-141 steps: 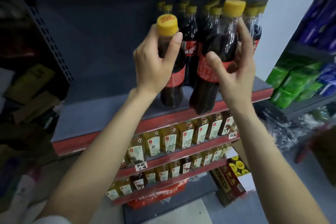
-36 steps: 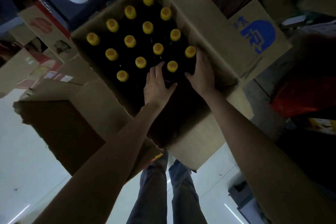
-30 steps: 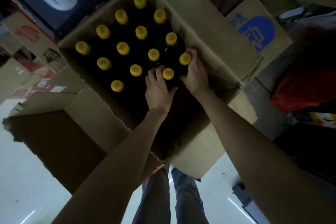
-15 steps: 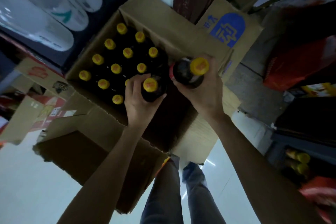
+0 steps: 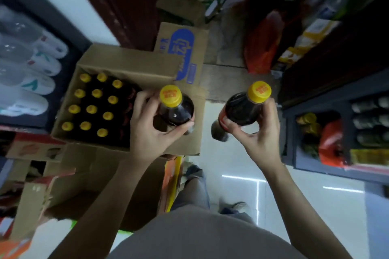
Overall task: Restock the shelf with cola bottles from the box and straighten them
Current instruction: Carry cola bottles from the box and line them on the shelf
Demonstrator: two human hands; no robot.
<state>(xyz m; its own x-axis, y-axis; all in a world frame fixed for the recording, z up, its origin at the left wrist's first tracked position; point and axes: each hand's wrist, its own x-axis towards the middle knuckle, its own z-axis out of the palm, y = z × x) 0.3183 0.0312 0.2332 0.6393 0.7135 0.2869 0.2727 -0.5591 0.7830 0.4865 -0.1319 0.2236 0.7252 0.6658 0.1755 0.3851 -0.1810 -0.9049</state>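
A dark yellow-capped plastic cola bottle (image 5: 175,109) is gripped by the left hand (image 5: 151,130) over the open brown cardboard box (image 5: 126,59); another (image 5: 244,109), at 3 o'clock, is pinched by the right hand (image 5: 259,134) and could be dropped while tilted

Little can be read here. The cardboard flap (image 5: 181,52) behind the open box carries a blue rounded panel with large pale characters, seen sideways and too blurred to make out, with a smaller blue block of print below it. The yellow caps of the 2 held bottles, the left cap (image 5: 170,95) and the right cap (image 5: 259,92), each bear an orange printed mark whose letters cannot be read, and the red label (image 5: 221,117) on the right bottle shows no legible word.
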